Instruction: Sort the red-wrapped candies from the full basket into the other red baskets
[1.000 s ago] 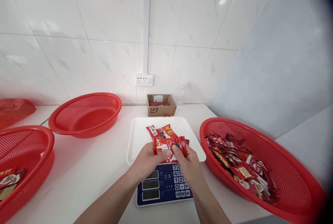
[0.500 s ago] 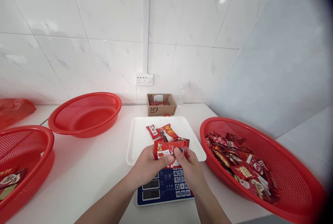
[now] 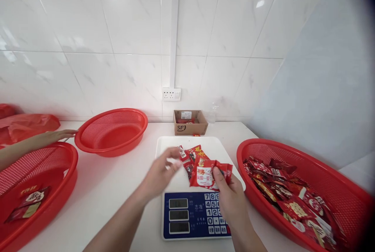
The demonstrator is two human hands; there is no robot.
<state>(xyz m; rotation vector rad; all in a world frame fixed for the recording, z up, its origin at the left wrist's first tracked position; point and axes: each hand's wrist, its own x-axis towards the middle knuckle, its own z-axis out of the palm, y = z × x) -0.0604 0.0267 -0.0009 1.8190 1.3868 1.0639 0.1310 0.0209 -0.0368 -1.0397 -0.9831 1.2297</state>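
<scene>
Between thumb and fingers my right hand (image 3: 233,193) grips a red snack packet (image 3: 203,174) with a white label, over the near part of the scale's white tray (image 3: 166,142). My left hand (image 3: 162,172) is off the packet, just to its left, fingers apart and slightly blurred, holding nothing. Behind the held packet, several red packets (image 3: 197,151) lie on the tray. Below the tray shows the scale's blue panel (image 3: 187,217) with three displays and number keys, partly covered by my right hand.
On the right stands a red basket (image 3: 293,150) of packets. Two more red baskets (image 3: 109,152) (image 3: 68,189) are at the left; the nearer holds a few packets. Another person's hand (image 3: 57,135) reaches in there. A cardboard box (image 3: 190,129) and a wall socket (image 3: 171,94) are behind the scale.
My left hand has let go of the packet and moved left; the right hand keeps it. Another person's arm has come in at the left. The view has shifted slightly left.
</scene>
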